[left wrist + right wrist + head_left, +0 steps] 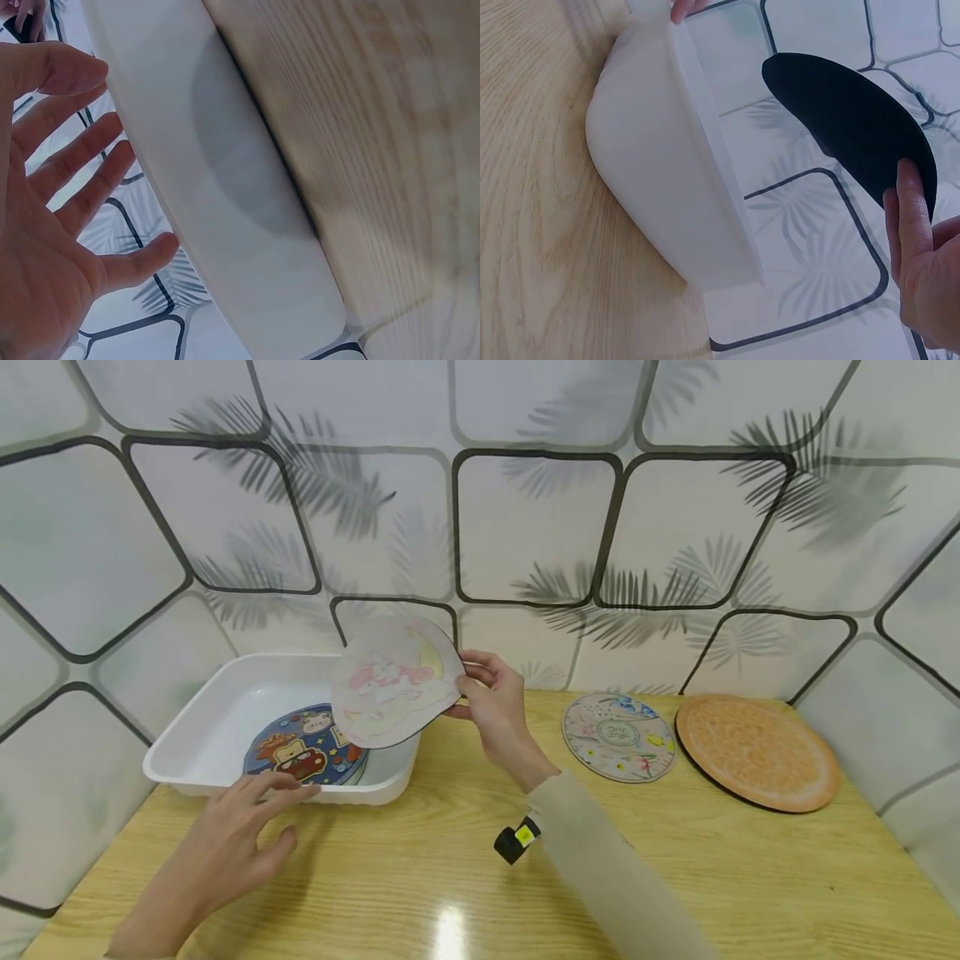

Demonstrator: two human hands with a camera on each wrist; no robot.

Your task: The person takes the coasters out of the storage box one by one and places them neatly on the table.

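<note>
My right hand [491, 706] pinches the right edge of a round pale mat [390, 685], printed with a pink figure and a yellow moon. The mat is tilted above the right part of a white plastic tub [225, 710]. Its black underside [855, 120] faces the right wrist camera. Inside the tub lies a dark blue round mat [300, 752] with cartoon bears, partly covered in the head view by the held one. My left hand [240, 835] is at the tub's front rim, fingers spread and loosely bent, gripping nothing; the left wrist view shows fingertips at the rim.
To the right on the wooden table [420, 877] lie a flower-printed round mat [618, 739] and an orange-slice round mat [757, 752], close together. A patterned wall covering [540, 527] stands behind the table. A small black device [517, 839] sits at my right wrist.
</note>
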